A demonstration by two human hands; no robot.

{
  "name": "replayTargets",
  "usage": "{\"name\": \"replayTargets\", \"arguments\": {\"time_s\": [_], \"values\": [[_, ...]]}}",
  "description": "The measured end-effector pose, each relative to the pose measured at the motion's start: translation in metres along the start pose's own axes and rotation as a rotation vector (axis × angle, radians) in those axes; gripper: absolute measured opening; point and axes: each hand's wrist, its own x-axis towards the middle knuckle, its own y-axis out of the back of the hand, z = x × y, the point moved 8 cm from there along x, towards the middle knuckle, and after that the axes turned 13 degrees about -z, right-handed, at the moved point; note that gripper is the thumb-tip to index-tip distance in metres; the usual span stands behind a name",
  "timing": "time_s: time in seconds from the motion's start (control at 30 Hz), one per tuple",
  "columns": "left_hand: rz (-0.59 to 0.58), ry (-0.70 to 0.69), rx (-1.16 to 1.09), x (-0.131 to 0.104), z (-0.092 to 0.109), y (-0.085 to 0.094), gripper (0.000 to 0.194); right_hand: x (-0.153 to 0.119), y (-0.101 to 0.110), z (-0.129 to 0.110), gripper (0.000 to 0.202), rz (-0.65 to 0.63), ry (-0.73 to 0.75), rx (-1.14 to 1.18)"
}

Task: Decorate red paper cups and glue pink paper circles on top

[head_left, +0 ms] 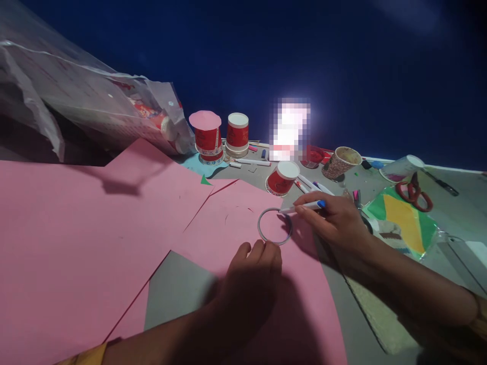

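Note:
A thin grey ring (259, 229) lies flat on the pink paper (228, 223). My left hand (254, 271) is closed, its curled fingers pressed down at the ring's near edge. Between the fingers of my right hand (337, 221) is a white marker pen (302, 207) with a blue end. The pen's tip meets the far right part of the ring. Small curved marks show on the paper to the left of the ring. Shadow falls over part of my left hand and the paper below it.
Red paper cups (282, 177) stand upside down behind the paper, one stack topped with a pink paper disc (205, 120). Scissors (414, 195) lie on green and yellow sheets (403, 218) at right. A plastic bag (95, 96) leans in from the left. A patterned cup (341, 163) stands behind.

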Motion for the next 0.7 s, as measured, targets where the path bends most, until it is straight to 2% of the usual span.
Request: {"name": "replayTargets", "arguments": {"time_s": [0.23,0.4,0.5,0.6,0.7], "values": [[0.03,0.002,0.009,0.001,-0.001,0.001,0.021,-0.007,-0.006,-0.005,0.02,0.016,0.081,-0.1],[0.142,0.009,0.018,0.009,-0.008,0.003,0.019,-0.02,0.003,-0.006,0.015,0.102,0.134,-0.097],[0.18,-0.01,0.031,0.015,-0.011,-0.001,0.025,-0.031,0.004,-0.002,0.012,0.146,0.091,-0.082],[0.16,-0.026,0.024,0.017,-0.013,-0.003,0.027,-0.04,0.004,0.005,0.013,0.202,0.047,-0.061],[0.13,0.008,0.01,0.013,-0.025,0.009,0.026,-0.046,0.007,0.016,0.017,0.226,0.022,-0.034]]}}
